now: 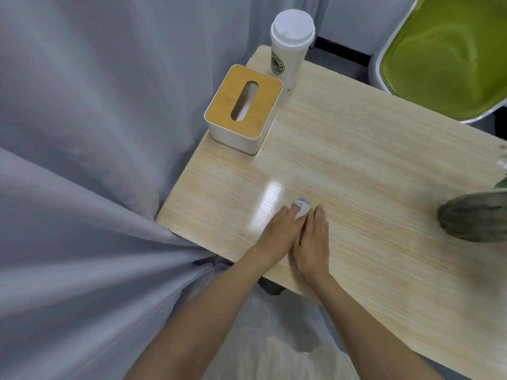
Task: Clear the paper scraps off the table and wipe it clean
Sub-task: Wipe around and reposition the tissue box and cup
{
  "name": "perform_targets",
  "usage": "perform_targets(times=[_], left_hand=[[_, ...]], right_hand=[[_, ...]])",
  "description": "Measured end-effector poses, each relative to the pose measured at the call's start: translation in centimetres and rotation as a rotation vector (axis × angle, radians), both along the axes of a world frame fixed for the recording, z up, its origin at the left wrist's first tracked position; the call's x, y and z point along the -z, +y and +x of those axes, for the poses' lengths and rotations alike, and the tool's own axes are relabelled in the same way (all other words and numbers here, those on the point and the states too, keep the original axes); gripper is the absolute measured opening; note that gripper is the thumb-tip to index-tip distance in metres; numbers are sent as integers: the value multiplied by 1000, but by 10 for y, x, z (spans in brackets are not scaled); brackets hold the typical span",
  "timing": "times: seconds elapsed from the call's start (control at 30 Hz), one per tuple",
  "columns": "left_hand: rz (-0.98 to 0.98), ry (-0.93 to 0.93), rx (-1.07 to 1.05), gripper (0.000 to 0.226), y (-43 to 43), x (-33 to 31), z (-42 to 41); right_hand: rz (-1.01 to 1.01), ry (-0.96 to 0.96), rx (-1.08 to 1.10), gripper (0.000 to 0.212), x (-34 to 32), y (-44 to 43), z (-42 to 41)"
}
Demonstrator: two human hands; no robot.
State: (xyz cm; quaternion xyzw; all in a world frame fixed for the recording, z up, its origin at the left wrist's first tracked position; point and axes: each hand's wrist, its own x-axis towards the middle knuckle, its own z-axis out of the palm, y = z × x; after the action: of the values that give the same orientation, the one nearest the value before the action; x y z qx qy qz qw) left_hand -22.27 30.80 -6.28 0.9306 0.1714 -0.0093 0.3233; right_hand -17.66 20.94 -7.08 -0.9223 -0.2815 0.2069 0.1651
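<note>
The left hand (279, 231) and right hand (314, 239) lie flat on the wooden table (370, 187), fingers straight, gripping nothing. A small white-and-blue paper scrap (301, 207) sits between their fingertips. A tissue box (244, 108) and lidded cup (289, 45) stand well beyond the left hand.

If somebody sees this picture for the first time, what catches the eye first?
The left hand and right hand, side by side near the front edge of the table, with a small white-and-blue paper scrap between them. Then the bright green chair at the far right, and the tissue box and white lidded cup at the far left corner.
</note>
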Motion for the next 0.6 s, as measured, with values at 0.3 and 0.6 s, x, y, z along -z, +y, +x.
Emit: perform_targets(times=[0.3,0.6], left_hand=[[152,-5,-961,22,143,12,-169],[205,-40,-560,54,54,3,-132]], right_hand=[[-3,24,-205,61,-4,15,-20],[-15,7,-284,60,4,14,-32]])
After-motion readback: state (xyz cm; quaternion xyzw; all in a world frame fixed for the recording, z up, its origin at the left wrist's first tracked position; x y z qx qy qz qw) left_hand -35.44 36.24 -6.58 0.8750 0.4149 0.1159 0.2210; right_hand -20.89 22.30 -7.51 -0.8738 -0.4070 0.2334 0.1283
